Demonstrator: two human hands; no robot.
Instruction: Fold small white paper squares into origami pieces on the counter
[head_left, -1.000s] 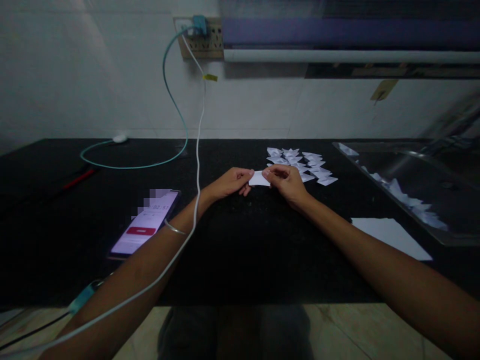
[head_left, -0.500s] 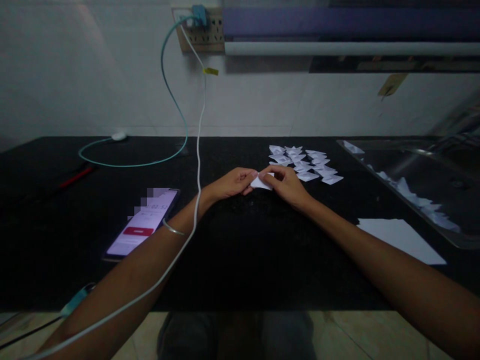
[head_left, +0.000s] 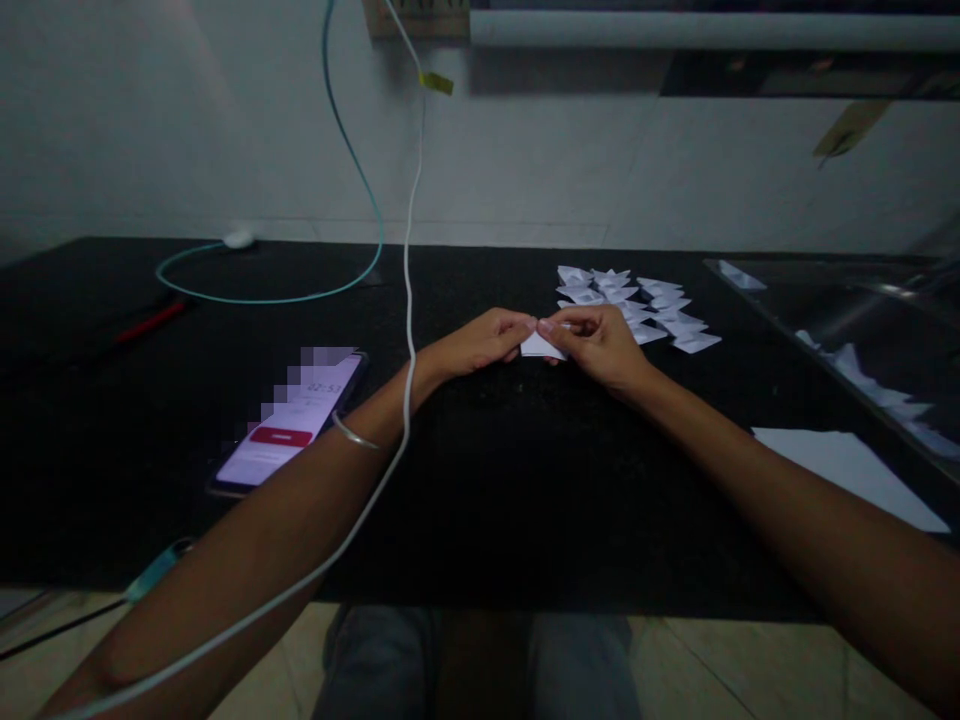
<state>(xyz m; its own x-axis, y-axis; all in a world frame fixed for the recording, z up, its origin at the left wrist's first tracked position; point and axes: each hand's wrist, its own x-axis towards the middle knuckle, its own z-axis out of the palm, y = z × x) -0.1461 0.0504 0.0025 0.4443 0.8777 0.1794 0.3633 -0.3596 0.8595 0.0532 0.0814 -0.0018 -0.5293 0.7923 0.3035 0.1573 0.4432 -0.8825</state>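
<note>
My legs (head_left: pixel 379 665) stand over pale floor tiles (head_left: pixel 694 670) at the near edge of a black counter (head_left: pixel 510 510). A white cable (head_left: pixel 361 522) runs across my left forearm, and a bangle (head_left: pixel 354 432) circles the wrist. Beside that arm lies a phone (head_left: pixel 262 465), its screen lit; beyond my right forearm, flat white sheets (head_left: pixel 847 475) rest on the counter.

At mid-counter, my left hand (head_left: pixel 486 342) and right hand (head_left: pixel 604 345) meet over a small white paper (head_left: pixel 543 347). Each is nearly closed, thumb on top and fingers curled, pinching the paper between them, the thumb tips close together. Just past my right hand, folded pieces (head_left: pixel 684 330) sit in rows, pointed ends outward. To the right, white shapes show along the rim of a sink (head_left: pixel 772 322); whether they are pieces or reflections, I cannot tell.

Farther off at left lie a slim red item (head_left: pixel 154 322) and a teal cable (head_left: pixel 262 301), looping to a white disc (head_left: pixel 240 239) near the pale wall (head_left: pixel 525 170). A yellow tag (head_left: pixel 436 83) hangs on the white cable below a socket panel (head_left: pixel 420 22).
</note>
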